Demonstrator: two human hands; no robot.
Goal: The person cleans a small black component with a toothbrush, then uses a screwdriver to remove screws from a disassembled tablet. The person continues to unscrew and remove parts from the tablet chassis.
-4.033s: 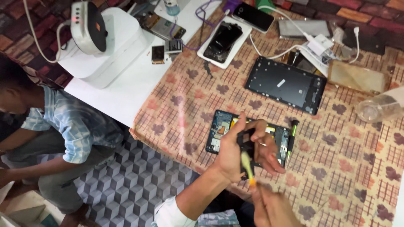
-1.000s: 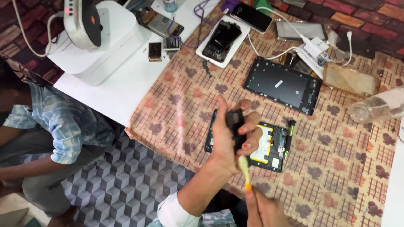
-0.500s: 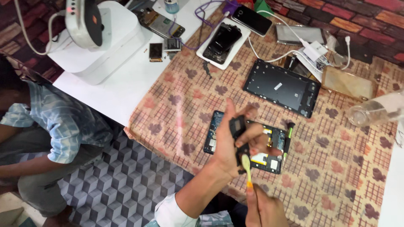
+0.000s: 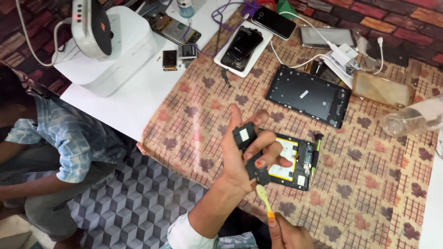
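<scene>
My left hand [image 4: 242, 154] holds a small black phone part [image 4: 247, 138] above the patterned cloth, with the fingers curled round it. My right hand [image 4: 288, 235] at the bottom edge grips a yellow and orange toothbrush [image 4: 264, 199], whose bristle end touches the lower part of the black piece. Under both hands lies an opened phone [image 4: 295, 161] with its battery and circuit board showing. A green-handled screwdriver [image 4: 315, 154] rests along its right side.
A black tablet back frame [image 4: 307, 94] lies farther away. More phones [image 4: 242, 44], cables and a white charger [image 4: 344, 55] crowd the back. A clear bottle [image 4: 413, 117] lies on the right. A white machine [image 4: 108, 44] stands at the left, and a person in a checked shirt [image 4: 69, 133] sits below it.
My left hand has turned the black part and raised it a little off the opened phone. The toothbrush has stayed against the part's lower end. The view has shifted slightly.
</scene>
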